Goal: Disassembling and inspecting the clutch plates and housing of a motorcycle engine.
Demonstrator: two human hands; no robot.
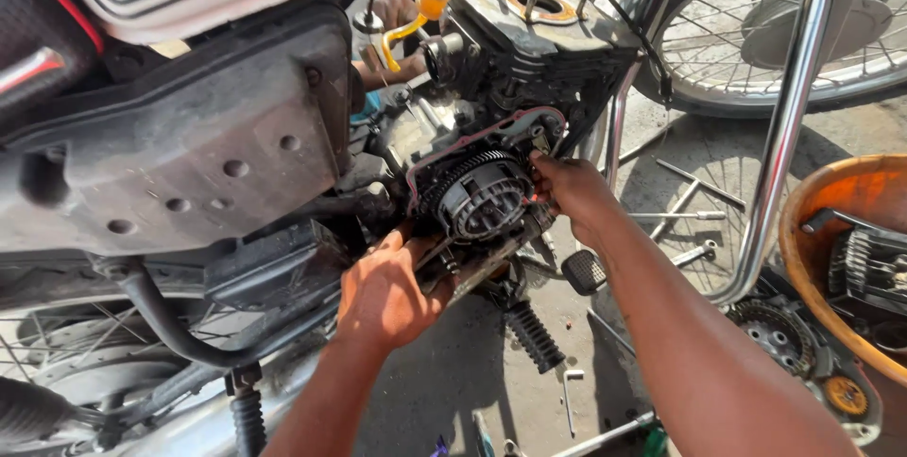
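A motorcycle engine lies open on its side, with the round black clutch assembly (480,196) exposed inside a reddish gasket (472,140). My left hand (385,294) presses against the lower edge of the engine case just below the clutch, fingers curled against the metal. My right hand (567,190) reaches in from the right, and its fingertips touch the right side of the clutch near the gasket. What the fingers pinch is hidden.
A dusty black side cover (189,155) fills the left. A chrome crash guard (789,117) runs down the right, with a spoked wheel (756,32) behind it. An orange tub (822,230) holds engine parts. Footpeg (535,336), brake pedal (584,271) and long bolts (690,216) lie below.
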